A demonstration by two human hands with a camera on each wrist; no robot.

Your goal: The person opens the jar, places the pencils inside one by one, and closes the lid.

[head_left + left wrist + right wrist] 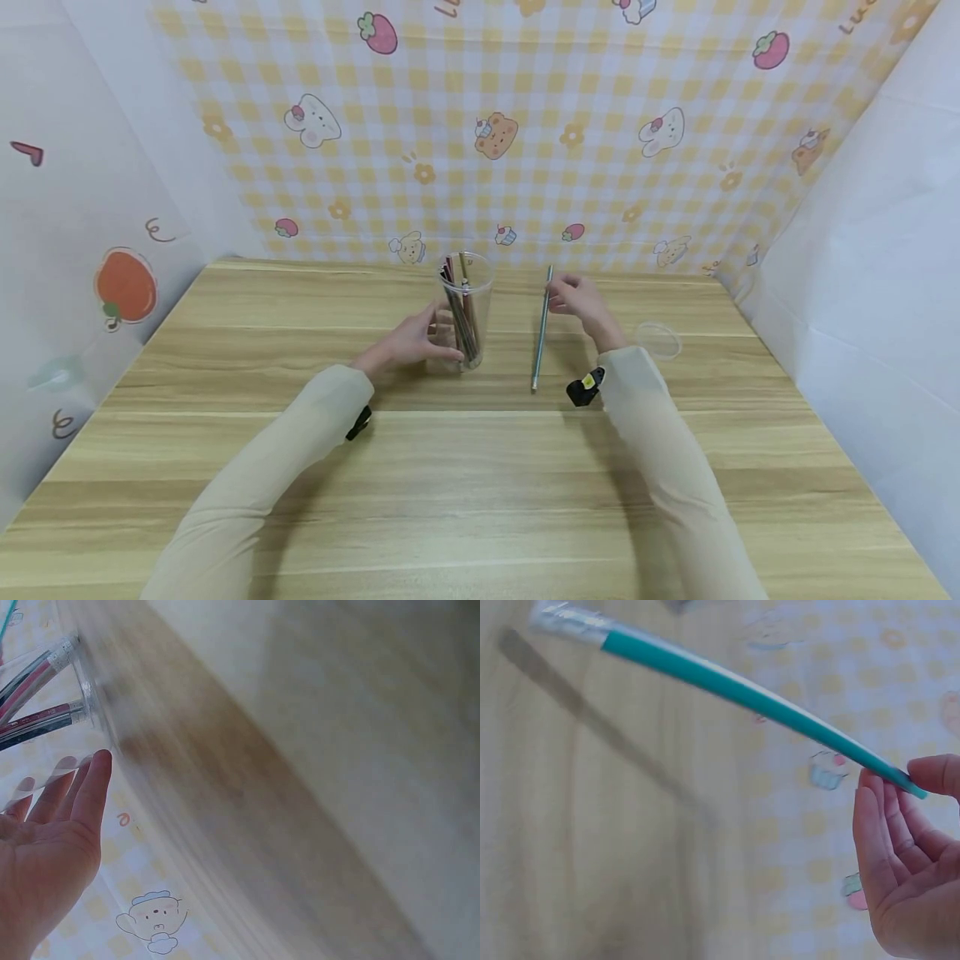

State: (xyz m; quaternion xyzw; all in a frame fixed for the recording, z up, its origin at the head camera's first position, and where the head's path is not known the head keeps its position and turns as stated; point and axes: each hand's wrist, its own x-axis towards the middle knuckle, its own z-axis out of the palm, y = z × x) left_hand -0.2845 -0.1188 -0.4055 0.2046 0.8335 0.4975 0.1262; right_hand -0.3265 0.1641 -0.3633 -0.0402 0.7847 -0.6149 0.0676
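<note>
A clear plastic cup (484,315) stands upright at the back middle of the table, with several dark and reddish pencils (463,321) leaning inside. My left hand (408,340) holds the cup from its left side, thumb across the front near the base. In the left wrist view, the fingers of that hand (56,825) lie along the cup, below the pencils' metal-banded ends (64,712). To the right of the cup, my right hand (579,302) pinches a teal pencil (541,333) near its far end. Its silvery end (570,622) points away from the fingers, over the tabletop.
A clear round lid (658,342) lies on the wooden table (480,492) beside the right wrist. Behind the table hangs a yellow checked cloth (450,192); white cloth sides (885,275) stand left and right. Both wrists carry small black devices (585,387).
</note>
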